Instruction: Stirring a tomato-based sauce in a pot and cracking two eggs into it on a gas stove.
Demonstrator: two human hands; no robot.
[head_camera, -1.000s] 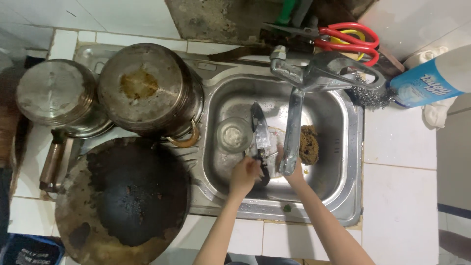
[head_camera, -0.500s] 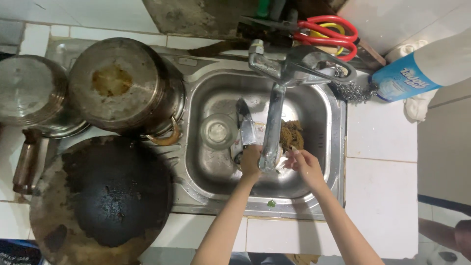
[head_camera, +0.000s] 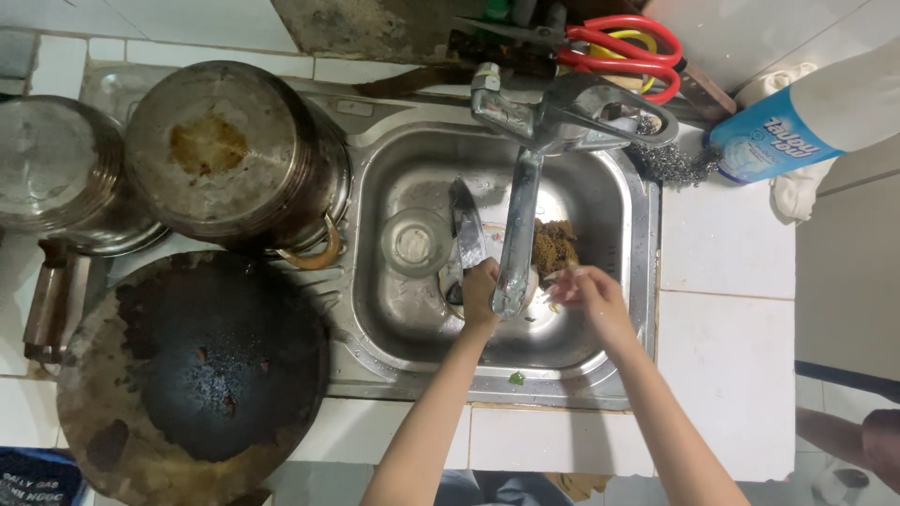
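Steel sink [head_camera: 647,281] as before: left hand [head_camera: 481,292] seemingly clamps the knife [head_camera: 463,230], right hand [head_camera: 583,290] now lifted, fingers apart.

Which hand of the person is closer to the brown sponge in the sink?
The right hand. It is just below and right of the brown sponge, fingertips close to its lower edge. The left hand is farther away, on the other side of the faucet spout.

Both bare forearms reach fwd, converging. Left hand [head_camera: 481,290] curled, fingers closed; right hand [head_camera: 586,292] loosely cupped, fingers partly bent.
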